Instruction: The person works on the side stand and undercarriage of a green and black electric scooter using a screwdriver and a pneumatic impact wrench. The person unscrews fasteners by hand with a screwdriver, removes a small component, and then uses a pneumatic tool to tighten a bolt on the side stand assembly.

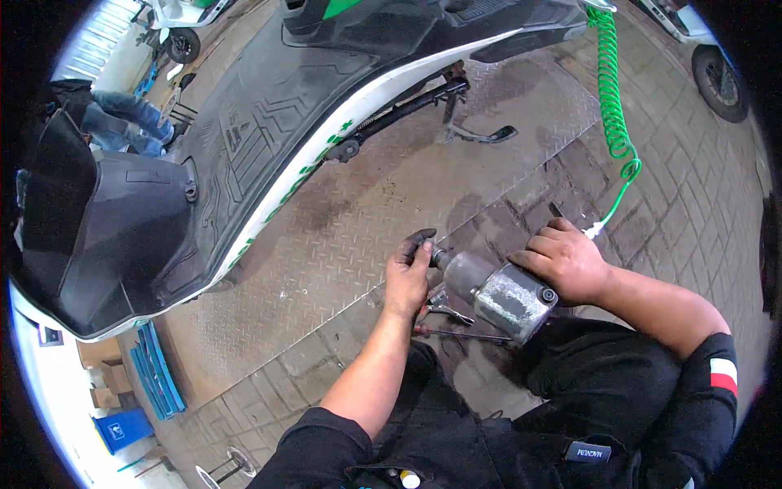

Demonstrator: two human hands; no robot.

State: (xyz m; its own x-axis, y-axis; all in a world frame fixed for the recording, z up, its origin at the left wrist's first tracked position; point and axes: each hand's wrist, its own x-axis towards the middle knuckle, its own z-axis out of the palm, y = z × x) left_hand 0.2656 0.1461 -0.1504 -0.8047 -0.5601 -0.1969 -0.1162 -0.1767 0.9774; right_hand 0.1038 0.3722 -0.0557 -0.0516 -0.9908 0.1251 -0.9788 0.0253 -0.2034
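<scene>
An air impact wrench with a worn grey metal body lies across in front of me, its nose pointing left. My right hand is wrapped round its handle, and a green coiled air hose joins it there by a pale fitting. At the nose, the blackened fingers of my left hand close on the dark socket end. Just beyond both hands stands a black and white scooter with green markings. Its side stand is folded out underneath.
Pliers and a thin rod tool lie by my knees. A diamond-plate metal sheet lies under the scooter, with paving around. Blue strips and a blue bin are left. Another person's legs show far left.
</scene>
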